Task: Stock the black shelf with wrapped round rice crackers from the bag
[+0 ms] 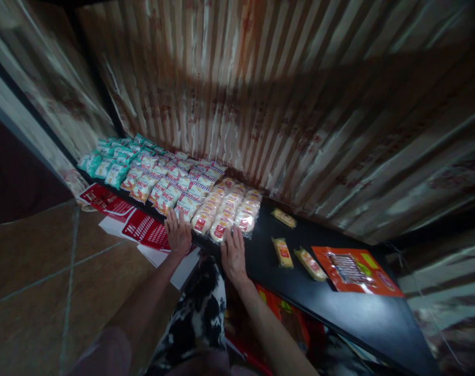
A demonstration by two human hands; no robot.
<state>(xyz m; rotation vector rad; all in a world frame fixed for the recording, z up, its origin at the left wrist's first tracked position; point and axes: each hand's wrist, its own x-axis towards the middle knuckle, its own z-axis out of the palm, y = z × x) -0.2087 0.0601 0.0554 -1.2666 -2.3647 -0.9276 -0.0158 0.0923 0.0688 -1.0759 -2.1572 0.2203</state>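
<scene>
Rows of small snack packets (190,196) lie side by side on a low black shelf (339,308) against a rusty corrugated metal wall. My left hand (177,232) rests flat with fingers apart at the front edge of the red-and-white packets. My right hand (233,253) lies flat, fingers stretched, touching the near end of the round clear-wrapped biscuit packs (229,211). Neither hand holds anything.
Teal packets (104,162) fill the shelf's far left end. Three small yellow packets (283,252) and a large orange pouch (355,271) lie to the right. Red-and-white printed sheets (143,230) lie on the tiled floor (37,261). A black-and-white patterned cloth (200,313) covers my lap.
</scene>
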